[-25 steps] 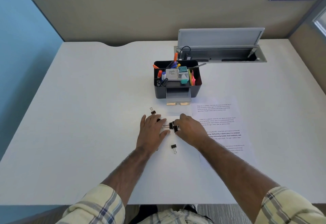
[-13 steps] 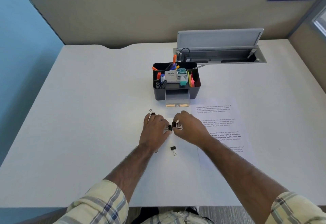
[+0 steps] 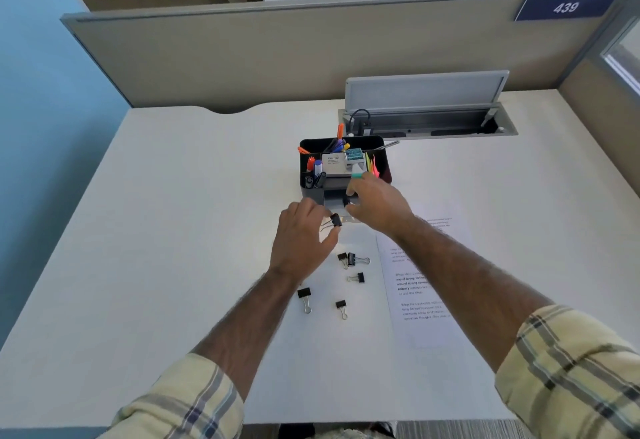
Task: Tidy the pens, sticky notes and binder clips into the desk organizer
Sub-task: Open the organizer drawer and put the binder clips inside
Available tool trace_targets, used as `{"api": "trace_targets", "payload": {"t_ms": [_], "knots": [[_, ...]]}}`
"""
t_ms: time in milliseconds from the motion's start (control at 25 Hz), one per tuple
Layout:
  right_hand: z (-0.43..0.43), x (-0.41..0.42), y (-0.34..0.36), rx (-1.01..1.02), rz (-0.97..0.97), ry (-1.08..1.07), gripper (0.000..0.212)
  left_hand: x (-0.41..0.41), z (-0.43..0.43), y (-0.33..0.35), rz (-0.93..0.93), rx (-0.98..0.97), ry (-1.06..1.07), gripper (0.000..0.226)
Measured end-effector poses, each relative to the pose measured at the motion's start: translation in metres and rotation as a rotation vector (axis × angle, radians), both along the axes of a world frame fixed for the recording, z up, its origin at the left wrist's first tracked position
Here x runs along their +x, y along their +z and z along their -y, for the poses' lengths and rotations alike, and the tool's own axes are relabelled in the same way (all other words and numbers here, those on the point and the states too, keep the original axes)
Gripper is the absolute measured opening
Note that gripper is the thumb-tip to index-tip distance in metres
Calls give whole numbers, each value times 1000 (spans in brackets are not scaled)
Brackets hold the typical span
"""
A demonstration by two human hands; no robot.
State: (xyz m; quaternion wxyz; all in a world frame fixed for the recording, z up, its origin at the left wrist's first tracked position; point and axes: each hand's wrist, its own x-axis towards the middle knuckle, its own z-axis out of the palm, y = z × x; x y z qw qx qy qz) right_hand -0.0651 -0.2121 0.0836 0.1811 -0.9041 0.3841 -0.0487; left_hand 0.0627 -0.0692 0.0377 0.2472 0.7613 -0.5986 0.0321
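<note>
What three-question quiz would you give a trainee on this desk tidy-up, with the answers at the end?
1. True or false: the left hand pinches a binder clip.
2. How many loose binder clips lie on the desk?
3. Which part of the desk organizer is the right hand nearest? A) front drawer, B) pen compartment, C) back wall.
Key: 1 true; 2 five; 3 A.

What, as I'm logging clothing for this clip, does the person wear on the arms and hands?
The left sleeve and right sleeve are pale yellow plaid with grey and dark stripes, ending near the elbows; the forearms are bare. The left hand and right hand are bare too: no gloves, no watch or rings visible.
</note>
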Motion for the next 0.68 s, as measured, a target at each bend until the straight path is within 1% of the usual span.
{"api": "trace_targets", "payload": {"t_ms": [120, 320, 440, 560, 600, 680], "knots": [[3, -10, -4, 15, 46, -66, 33, -5, 26, 14, 14, 35, 22, 28], [-3, -36, -14, 27, 141, -135, 18, -13, 53, 23, 32, 143, 106, 28], [-13, -46, -23, 47, 159, -150, 17, -18, 46, 22, 16, 99, 136, 24], [-30, -50, -40, 92, 111, -113, 18, -23, 20, 14, -34, -5, 42, 14], [-37, -51, -46, 115, 72, -81, 20, -26, 8, 6, -55, -1, 1, 13], [-50, -49, -57, 148, -34, -14, 29, -31, -14, -11, -103, 103, -35, 15]]}}
